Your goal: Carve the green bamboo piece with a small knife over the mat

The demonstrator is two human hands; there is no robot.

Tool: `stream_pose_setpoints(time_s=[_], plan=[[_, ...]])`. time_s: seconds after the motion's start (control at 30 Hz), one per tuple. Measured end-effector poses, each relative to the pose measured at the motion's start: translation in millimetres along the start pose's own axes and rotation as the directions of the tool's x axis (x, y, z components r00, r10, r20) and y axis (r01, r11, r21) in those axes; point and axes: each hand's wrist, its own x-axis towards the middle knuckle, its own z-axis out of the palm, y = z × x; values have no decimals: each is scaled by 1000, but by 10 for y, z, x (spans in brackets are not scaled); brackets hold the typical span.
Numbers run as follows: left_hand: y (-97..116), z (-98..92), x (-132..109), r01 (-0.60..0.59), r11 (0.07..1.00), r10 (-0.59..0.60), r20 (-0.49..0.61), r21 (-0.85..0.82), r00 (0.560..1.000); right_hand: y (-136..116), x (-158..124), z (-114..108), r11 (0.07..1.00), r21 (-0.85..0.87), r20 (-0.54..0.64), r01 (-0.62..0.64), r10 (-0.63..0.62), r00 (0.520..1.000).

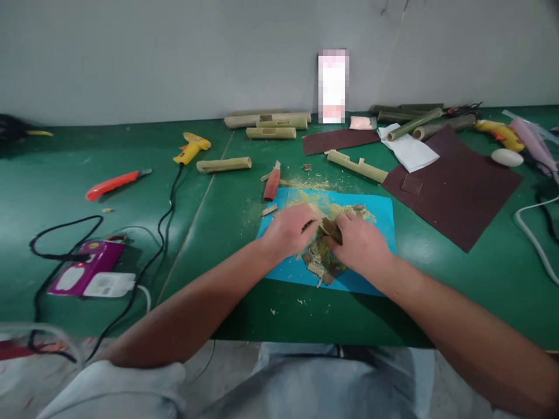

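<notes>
both forearms come in from the near edge of the green table [209, 244] and meet over the blue sheet [379, 215]. the left hand [290, 230] lies knuckles up, fingers curled inward toward the sheet's middle. the right hand [360, 241] faces it, thumb and fingers pinched around a short bamboo piece [331, 230], which sits between the two hands just above the sheet's centre.

the left fingertips reach the piece's left end, but something dark shows there and motion blur smears it, so i cannot tell whether that hand grips the piece or a small tool. most of the piece is covered by the fingers.

the piece looks olive-brown and chunky. pale, powdery sawdust [312, 199] spreads over the sheet's far half, and flat, squarish chips [315, 266] pile at its near edge. a red-handled knife [271, 184] lies just off the sheet's far left corner. a dark brown, matte sandpaper sheet [463, 192] lies to the right of the blue sheet, and a notched, pale-green bamboo tube [356, 166] lies beyond its far edge.
</notes>
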Motion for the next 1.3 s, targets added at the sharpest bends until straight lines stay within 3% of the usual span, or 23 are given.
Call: stream_pose_setpoints(time_s=[0.13, 0.27, 0.37, 0.5, 0.6, 0.73, 0.83, 0.93, 1.07, 1.2, 1.3], plan=[[4, -18, -5, 43, 999, -43, -41, -6, 998, -1, -3, -1, 1000, 1, -15, -1, 1, 1000], [11, -29, -8, 7, 1000, -7, 7, -7, 1000, -3, -7, -6, 1000, 2, 3, 1, -1, 1000], [14, -28, -7, 17, 1000, -16, -46, 19, 999, -7, -6, -5, 1000, 2, -5, -2, 2, 1000], [9, -15, -2, -31, 999, 31, -21, 15, 999, -11, -2, -3, 1000, 0, -4, 7, -7, 1000], [1, -7, -3, 9, 1000, -8, -66, 18, 998, -14, -5, -5, 1000, 3, -7, -3, 3, 1000], [-3, -3, -13, -28, 1000, 28, -11, -2, 1000, -22, -16, -18, 1000, -6, 7, 5, -5, 1000], [-11, -2, -17, 3, 1000, -2, -46, 20, 999, -26, -20, -24, 1000, 1, 5, -5, 5, 1000], [-18, 7, -13, -56, 998, 57, -31, 13, 998, -25, -17, -20, 1000, 3, 13, -3, 3, 1000], [3, 19, 5, -47, 998, 51, -93, 43, 994, -15, -6, -7, 1000, 8, 4, -11, 11, 1000], [70, 19, -2, -115, 993, 115, -8, 4, 993, -6, 11, 5, 1000, 8, 6, -4, 4, 1000], [84, -3, -22, -88, 995, 84, -87, -48, 993, 0, 23, 6, 1000, 10, 6, -21, 21, 1000]])
